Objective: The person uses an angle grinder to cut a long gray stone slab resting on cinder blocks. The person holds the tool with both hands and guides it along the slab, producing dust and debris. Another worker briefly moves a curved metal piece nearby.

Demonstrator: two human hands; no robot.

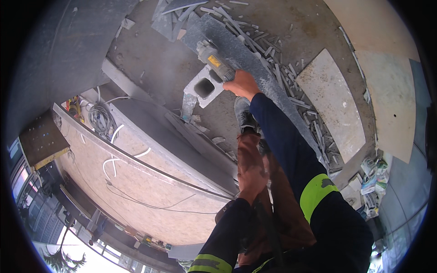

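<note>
My right hand [243, 85] is closed round the body of an angle grinder [217, 63], reaching forward over a long grey stone slab [273, 88]. The grinder's head is at the slab's left edge, and its disc cannot be made out. Just left of the grinder sits a pale block [190, 88] with a rounded square hole. My left hand [252, 182] lies on my leg, on the reddish-brown trousers [249, 148], holding no visible tool; its fingers blend somewhat with the cloth. Below the grinder my grey shoe [243, 111] stands close to the slab.
Several narrow stone offcuts [282, 77] lie along the slab's right side. A pale curved panel [334, 100] is on the floor farther right. At left a low wall edge [150, 168] borders a tan surface with coiled cable [102, 120]. Bags [375, 182] sit at lower right.
</note>
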